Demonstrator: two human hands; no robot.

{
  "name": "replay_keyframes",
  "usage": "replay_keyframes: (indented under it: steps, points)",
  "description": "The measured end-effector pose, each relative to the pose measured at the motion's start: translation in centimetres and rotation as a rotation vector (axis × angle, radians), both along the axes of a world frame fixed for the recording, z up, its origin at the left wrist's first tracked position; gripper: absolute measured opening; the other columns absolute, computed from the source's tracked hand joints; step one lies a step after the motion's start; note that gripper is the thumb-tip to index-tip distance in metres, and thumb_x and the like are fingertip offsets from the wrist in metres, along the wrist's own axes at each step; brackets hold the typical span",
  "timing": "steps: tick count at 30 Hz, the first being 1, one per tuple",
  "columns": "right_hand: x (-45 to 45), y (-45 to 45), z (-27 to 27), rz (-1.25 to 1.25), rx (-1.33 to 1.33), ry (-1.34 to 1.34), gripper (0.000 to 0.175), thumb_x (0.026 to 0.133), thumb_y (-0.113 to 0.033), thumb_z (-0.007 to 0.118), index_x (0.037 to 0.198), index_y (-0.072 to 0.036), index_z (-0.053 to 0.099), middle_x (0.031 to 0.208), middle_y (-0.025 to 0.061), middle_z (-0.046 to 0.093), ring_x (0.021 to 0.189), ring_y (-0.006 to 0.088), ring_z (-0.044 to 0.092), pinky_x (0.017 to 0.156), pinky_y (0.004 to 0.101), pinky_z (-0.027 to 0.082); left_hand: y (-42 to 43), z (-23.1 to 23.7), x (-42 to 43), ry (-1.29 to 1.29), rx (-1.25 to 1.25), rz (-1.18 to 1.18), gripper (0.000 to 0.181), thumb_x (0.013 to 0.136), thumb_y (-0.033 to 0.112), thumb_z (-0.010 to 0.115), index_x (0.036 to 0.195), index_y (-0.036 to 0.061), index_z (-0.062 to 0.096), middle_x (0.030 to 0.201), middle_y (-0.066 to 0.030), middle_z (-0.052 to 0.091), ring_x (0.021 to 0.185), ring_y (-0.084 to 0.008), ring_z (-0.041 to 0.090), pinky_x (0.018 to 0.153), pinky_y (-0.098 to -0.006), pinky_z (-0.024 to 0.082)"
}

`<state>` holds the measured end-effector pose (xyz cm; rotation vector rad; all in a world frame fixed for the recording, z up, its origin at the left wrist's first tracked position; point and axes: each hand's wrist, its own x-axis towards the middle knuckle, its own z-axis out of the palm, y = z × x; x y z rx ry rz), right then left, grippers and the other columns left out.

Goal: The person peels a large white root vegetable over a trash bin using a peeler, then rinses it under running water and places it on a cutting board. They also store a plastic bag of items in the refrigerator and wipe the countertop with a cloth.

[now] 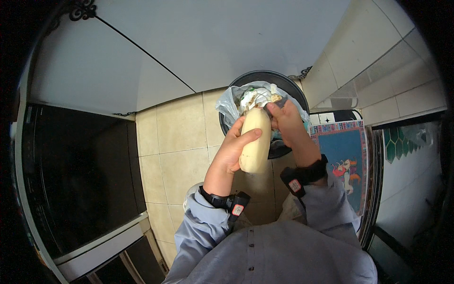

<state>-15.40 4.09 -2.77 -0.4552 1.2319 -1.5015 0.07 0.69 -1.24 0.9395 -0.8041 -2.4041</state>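
Note:
My left hand [236, 147] grips a thick, pale, peeled root vegetable [256, 151], which looks like a segment of lotus root. Its near end has a few dark specks. At the far end, my right hand [288, 122] is closed around a small tool [279, 103] with a dark handle and a thin metal frame, apparently a peeler. Fingers partly hide this tool. Below both hands stands a round black waste bin [304, 97], lined with a translucent plastic bag [227, 101]. White crumpled material [248, 99] and brownish scraps lie in the bag.
White cabinet doors [212, 42] rise behind the bin. Beige floor tiles [182, 136] spread to the left, beside a dark glossy panel [85, 177]. To the right are a blue patterned board or mat [342, 149] and a tiled wall [361, 60].

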Motion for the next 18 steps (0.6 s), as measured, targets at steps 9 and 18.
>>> replay_keyframes:
  steps: [9,18]
  points:
    - [-0.5,-0.1,-0.1,0.089,-0.103,-0.259,0.023,0.092,-0.010,0.048,0.111,0.001,0.045,0.106,0.0118,0.055,0.089,0.0191,0.060,0.077,0.0323,0.053,0.0,-0.1,-0.3,-0.165,-0.191,0.046,0.065,0.067,0.002,0.074,0.123,0.0032,0.040,0.104,-0.0107,0.057,0.089,-0.0187,0.059,0.074,-0.0312,0.051]
    - [0.3,-1.1,-3.5,-0.212,0.086,-0.043,0.027,0.089,-0.009,0.051,0.112,0.002,0.041,0.104,0.0136,0.053,0.084,0.0243,0.062,0.069,0.0333,0.056,0.9,-1.2,-1.0,-0.494,-0.829,0.072,0.072,0.060,0.007,0.079,0.121,0.0053,0.041,0.107,-0.0098,0.056,0.097,-0.0199,0.056,0.083,-0.0319,0.047]
